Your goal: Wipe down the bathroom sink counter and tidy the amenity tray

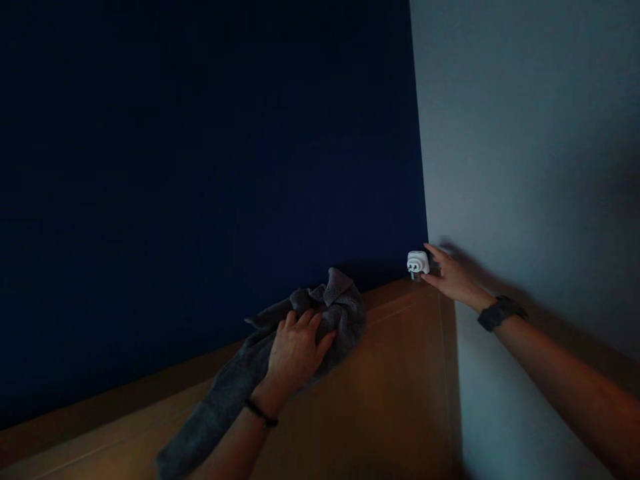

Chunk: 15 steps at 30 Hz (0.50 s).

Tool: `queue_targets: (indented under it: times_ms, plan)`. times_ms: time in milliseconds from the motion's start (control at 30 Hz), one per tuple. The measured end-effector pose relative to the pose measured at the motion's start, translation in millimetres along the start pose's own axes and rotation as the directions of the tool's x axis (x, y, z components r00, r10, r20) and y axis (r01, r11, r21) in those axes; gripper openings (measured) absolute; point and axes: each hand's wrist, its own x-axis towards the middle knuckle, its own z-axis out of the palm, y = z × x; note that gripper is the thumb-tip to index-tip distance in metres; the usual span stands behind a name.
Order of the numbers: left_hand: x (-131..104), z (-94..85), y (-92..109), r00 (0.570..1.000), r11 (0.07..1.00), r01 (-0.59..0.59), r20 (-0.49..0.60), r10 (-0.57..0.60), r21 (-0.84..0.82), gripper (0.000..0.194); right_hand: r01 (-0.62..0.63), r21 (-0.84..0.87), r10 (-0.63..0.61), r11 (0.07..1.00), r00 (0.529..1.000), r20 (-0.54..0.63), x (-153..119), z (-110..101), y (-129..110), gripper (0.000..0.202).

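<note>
My left hand point(296, 350) presses a crumpled grey cloth point(320, 313) against the top edge of a tall wooden cabinet point(390, 387). The cloth's tail hangs down the cabinet front past my wrist. My right hand point(453, 275) reaches to the cabinet's far right corner and grips a small white plug adapter point(417, 264), prongs pointing toward me, at the corner where the two walls meet. A dark watch sits on my right wrist and a thin black band on my left.
A dark blue wall point(200, 167) rises behind the cabinet. A pale grey wall point(525, 133) stands on the right, close beside the cabinet's side. The room is dim.
</note>
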Motion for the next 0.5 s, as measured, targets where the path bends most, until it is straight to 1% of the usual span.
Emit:
queue_targets:
  times_ms: [67, 133, 167, 200, 233, 267, 300, 333, 367, 400, 433, 500]
  plan:
    - [-3.4, -27.4, 22.0, 1.000, 1.000, -0.017, 0.005, 0.017, -0.003, 0.036, -0.010, 0.059, 0.006, 0.998, 0.998, 0.067, 4.9, -9.3, -19.0, 0.070]
    - [2.0, -49.1, 49.2, 1.000, 1.000, -0.021, 0.014, 0.021, -0.003, 0.036, -0.011, 0.106, 0.002, 0.994, 0.996, 0.090, 7.4, -20.6, -28.4, 0.063]
    - [10.7, -54.5, 65.5, 1.000, 1.000, -0.022, 0.017, 0.022, -0.001, 0.037, -0.013, 0.126, 0.002, 0.992, 0.996, 0.088, 9.8, -26.7, -26.5, 0.059]
    - [24.4, -54.9, 83.9, 1.000, 1.000, -0.024, 0.021, 0.024, 0.004, 0.037, -0.017, 0.145, 0.007, 0.989, 0.998, 0.069, 14.0, -32.6, -19.2, 0.055]
    - [43.2, -49.6, 104.2, 0.999, 1.000, -0.028, 0.025, 0.028, 0.009, 0.038, -0.017, 0.161, 0.013, 0.987, 0.999, 0.029, 20.3, -38.0, -6.6, 0.052]
    - [66.7, -38.2, 126.3, 0.999, 0.999, -0.036, 0.029, 0.036, 0.013, 0.039, -0.008, 0.173, 0.015, 0.985, 0.999, -0.038, 28.7, -42.3, 10.7, 0.050]
    - [94.3, -20.9, 149.7, 0.998, 0.999, -0.045, 0.033, 0.044, 0.013, 0.040, 0.013, 0.178, 0.010, 0.984, 0.992, -0.126, 39.1, -45.1, 32.0, 0.050]
    - [124.9, 1.9, 173.8, 0.998, 0.999, -0.054, 0.042, 0.053, 0.011, 0.041, 0.042, 0.169, -0.003, 0.985, 0.975, -0.220, 51.1, -46.2, 56.3, 0.050]
    - [157.5, 29.3, 198.1, 0.997, 0.998, -0.063, 0.055, 0.062, 0.005, 0.041, 0.072, 0.144, -0.025, 0.987, 0.952, -0.304, 64.2, -45.6, 82.3, 0.051]
    - [190.9, 59.9, 222.0, 0.995, 0.997, -0.072, 0.070, 0.072, -0.004, 0.042, 0.096, 0.104, -0.053, 0.990, 0.932, -0.358, 78.0, -43.3, 109.2, 0.053]
    - [223.6, 92.2, 244.8, 0.993, 0.997, -0.079, 0.083, 0.080, -0.012, 0.042, 0.107, 0.055, -0.079, 0.993, 0.924, -0.374, 91.7, -39.6, 135.8, 0.054]
    - [281.2, 153.8, 284.1, 0.990, 0.996, -0.088, 0.113, 0.090, -0.020, 0.040, 0.080, -0.053, -0.093, 0.995, 0.936, -0.339, 116.3, -29.5, 183.9, 0.057]
